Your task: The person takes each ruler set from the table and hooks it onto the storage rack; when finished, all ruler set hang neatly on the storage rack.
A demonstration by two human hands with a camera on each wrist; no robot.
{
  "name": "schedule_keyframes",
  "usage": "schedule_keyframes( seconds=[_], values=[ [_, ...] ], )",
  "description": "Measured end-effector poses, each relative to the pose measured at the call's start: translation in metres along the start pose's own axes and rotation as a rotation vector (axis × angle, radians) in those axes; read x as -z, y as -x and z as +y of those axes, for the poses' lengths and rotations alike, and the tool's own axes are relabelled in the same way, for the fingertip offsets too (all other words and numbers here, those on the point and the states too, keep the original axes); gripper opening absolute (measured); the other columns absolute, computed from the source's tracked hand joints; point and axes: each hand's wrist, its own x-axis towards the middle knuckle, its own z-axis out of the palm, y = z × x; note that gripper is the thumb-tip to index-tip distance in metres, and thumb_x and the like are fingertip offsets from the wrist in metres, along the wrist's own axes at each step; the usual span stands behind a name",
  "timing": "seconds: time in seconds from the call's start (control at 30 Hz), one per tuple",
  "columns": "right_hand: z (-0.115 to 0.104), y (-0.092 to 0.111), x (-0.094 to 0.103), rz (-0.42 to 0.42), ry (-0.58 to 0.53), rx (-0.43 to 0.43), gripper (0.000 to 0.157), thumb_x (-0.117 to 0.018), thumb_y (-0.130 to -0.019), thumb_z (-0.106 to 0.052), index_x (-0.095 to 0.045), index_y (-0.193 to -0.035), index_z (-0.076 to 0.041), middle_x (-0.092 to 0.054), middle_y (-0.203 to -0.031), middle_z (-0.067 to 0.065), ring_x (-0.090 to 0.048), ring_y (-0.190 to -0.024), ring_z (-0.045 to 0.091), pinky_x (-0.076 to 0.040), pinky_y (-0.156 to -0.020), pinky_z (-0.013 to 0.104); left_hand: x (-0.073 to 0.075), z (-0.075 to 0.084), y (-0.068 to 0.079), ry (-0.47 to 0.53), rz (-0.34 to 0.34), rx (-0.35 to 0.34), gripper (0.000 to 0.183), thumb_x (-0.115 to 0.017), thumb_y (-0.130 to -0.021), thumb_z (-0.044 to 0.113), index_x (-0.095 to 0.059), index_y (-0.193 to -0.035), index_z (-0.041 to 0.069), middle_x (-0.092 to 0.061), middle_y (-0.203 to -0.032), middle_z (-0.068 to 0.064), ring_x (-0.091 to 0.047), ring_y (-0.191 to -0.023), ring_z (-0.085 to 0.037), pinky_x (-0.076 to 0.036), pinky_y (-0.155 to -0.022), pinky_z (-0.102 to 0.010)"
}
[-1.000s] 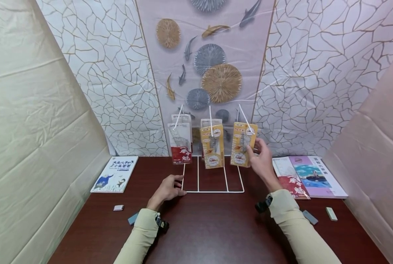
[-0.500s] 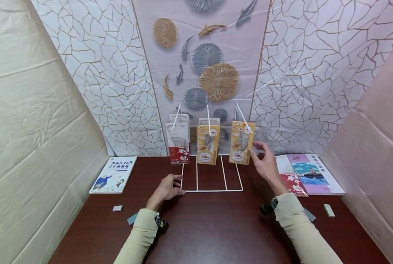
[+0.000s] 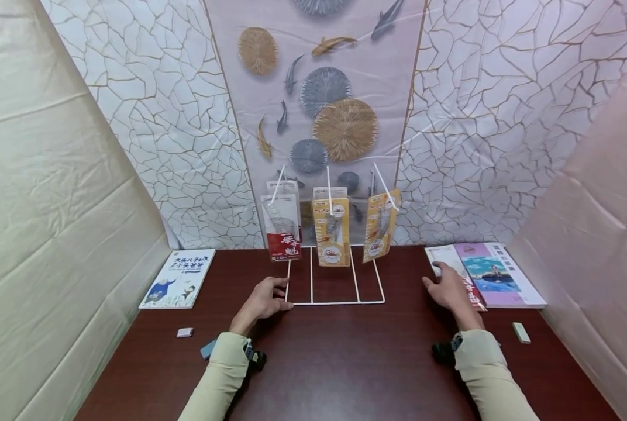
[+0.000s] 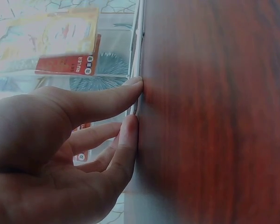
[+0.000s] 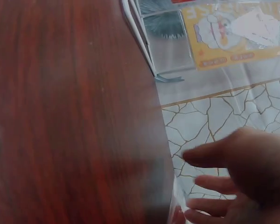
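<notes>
The right hand (image 3: 450, 289) has been withdrawn from the rightmost yellow package (image 3: 378, 225) on the white wire rack (image 3: 334, 302) and lowered to the table (image 3: 345, 362). One second ago that package was pinched at its right edge; now it hangs free on its peg at about 1 o'clock from the rack base, turned edge-on and tilted, which suggests it was released only just now and has not settled. The right fingers are spread and relaxed, nothing is held, and the fingertips lie on or just over the red-and-white booklet (image 3: 452, 266) at 3 o'clock from the rack; actual contact cannot be confirmed, as the right wrist view is blurred.

The left hand (image 3: 263, 298) is unchanged: fingertips (image 4: 130, 86) are pressed against the rack's base wire at its near left corner, fingers nearly straight, nothing enclosed. The rack appears to be steadied by it.

The middle yellow package (image 3: 331, 231) and the red-and-white package (image 3: 283, 228) hang flat at 12 and 11 o'clock. Judged from this, the hanging of the third package is complete, and attention seems shifted to the booklets at right.
</notes>
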Motion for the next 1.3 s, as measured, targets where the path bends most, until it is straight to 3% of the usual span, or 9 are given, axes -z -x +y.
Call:
schedule_keyframes(
  seconds=[0.07,0.13,0.3,0.5,0.6,0.7,0.87,1.03,1.3],
  values=[
    [0.002,0.0,0.0,-0.022,0.009,0.01,0.057,-0.059,-0.099,-0.022,-0.043,-0.147,0.004,-0.055,-0.13,0.035,-0.054,-0.116,0.05,-0.046,-0.095,0.063,0.0,0.0,0.0,0.005,0.003,0.005,0.066,-0.086,-0.078,0.007,-0.059,-0.139,0.002,-0.057,-0.132,-0.018,-0.066,-0.105,-0.025,-0.059,-0.082,-0.032],
    [0.004,0.001,0.001,0.019,0.038,0.011,0.053,-0.06,-0.097,-0.021,-0.048,-0.144,0.002,-0.057,-0.13,0.033,-0.054,-0.115,0.049,-0.046,-0.093,0.062,0.0,-0.001,0.0,0.011,0.0,0.003,0.067,-0.085,-0.078,0.006,-0.058,-0.139,0.003,-0.058,-0.133,-0.018,-0.066,-0.105,-0.025,-0.06,-0.082,-0.032],
    [0.009,0.007,0.005,0.091,0.137,-0.057,0.053,-0.062,-0.095,-0.023,-0.049,-0.14,0.003,-0.042,-0.142,0.035,-0.039,-0.125,0.057,-0.036,-0.1,0.069,0.001,0.0,0.0,0.019,-0.012,0.008,0.068,-0.085,-0.079,0.006,-0.057,-0.141,0.004,-0.058,-0.135,-0.017,-0.065,-0.106,-0.025,-0.06,-0.082,-0.032],
    [0.009,0.008,0.008,0.049,0.154,-0.147,0.081,-0.072,-0.089,-0.037,-0.037,-0.147,0.007,-0.039,-0.14,0.041,-0.037,-0.123,0.061,-0.036,-0.1,0.069,0.0,0.0,0.0,0.018,-0.008,0.016,0.067,-0.084,-0.079,0.005,-0.057,-0.141,0.005,-0.06,-0.134,-0.016,-0.065,-0.106,-0.025,-0.06,-0.082,-0.032],
    [0.008,0.005,0.006,0.037,0.119,-0.207,0.098,-0.08,-0.082,-0.043,-0.03,-0.15,0.007,-0.04,-0.141,0.042,-0.039,-0.124,0.06,-0.036,-0.1,0.069,0.0,-0.001,-0.001,0.023,-0.007,0.018,0.067,-0.084,-0.079,0.005,-0.057,-0.141,0.004,-0.059,-0.134,-0.017,-0.065,-0.106,-0.025,-0.06,-0.082,-0.032],
    [0.007,0.002,0.003,0.048,0.058,-0.225,0.103,-0.082,-0.081,-0.04,-0.025,-0.152,0.008,-0.038,-0.144,0.041,-0.037,-0.129,0.058,-0.033,-0.105,0.069,0.0,-0.001,-0.001,0.024,-0.007,0.008,0.068,-0.085,-0.078,0.004,-0.057,-0.141,0.003,-0.06,-0.133,-0.018,-0.065,-0.105,-0.026,-0.06,-0.081,-0.032],
    [0.003,0.0,0.0,0.145,-0.06,-0.13,0.091,-0.078,-0.084,-0.022,-0.027,-0.151,0.012,-0.042,-0.14,0.042,-0.039,-0.13,0.055,-0.033,-0.111,0.065,-0.001,-0.002,-0.003,0.022,-0.01,0.006,0.068,-0.085,-0.079,0.005,-0.057,-0.141,0.004,-0.062,-0.134,-0.015,-0.065,-0.106,-0.025,-0.06,-0.083,-0.032],
    [-0.015,0.003,0.0,0.234,-0.145,-0.067,0.068,-0.071,-0.089,-0.019,-0.043,-0.144,0.008,-0.057,-0.125,0.034,-0.055,-0.112,0.045,-0.046,-0.095,0.058,-0.001,-0.002,-0.003,0.017,-0.026,0.011,0.069,-0.086,-0.079,0.008,-0.057,-0.142,0.007,-0.062,-0.134,-0.013,-0.066,-0.105,-0.023,-0.059,-0.083,-0.032],
    [-0.05,0.007,0.002,0.375,-0.313,0.032,0.043,-0.068,-0.095,-0.036,-0.059,-0.127,-0.011,-0.07,-0.106,0.016,-0.06,-0.087,0.018,-0.045,-0.07,0.021,0.001,-0.004,-0.002,0.013,0.001,-0.014,0.066,-0.086,-0.079,0.008,-0.059,-0.139,0.003,-0.062,-0.131,-0.015,-0.066,-0.106,-0.025,-0.059,-0.082,-0.031]
  ],
)
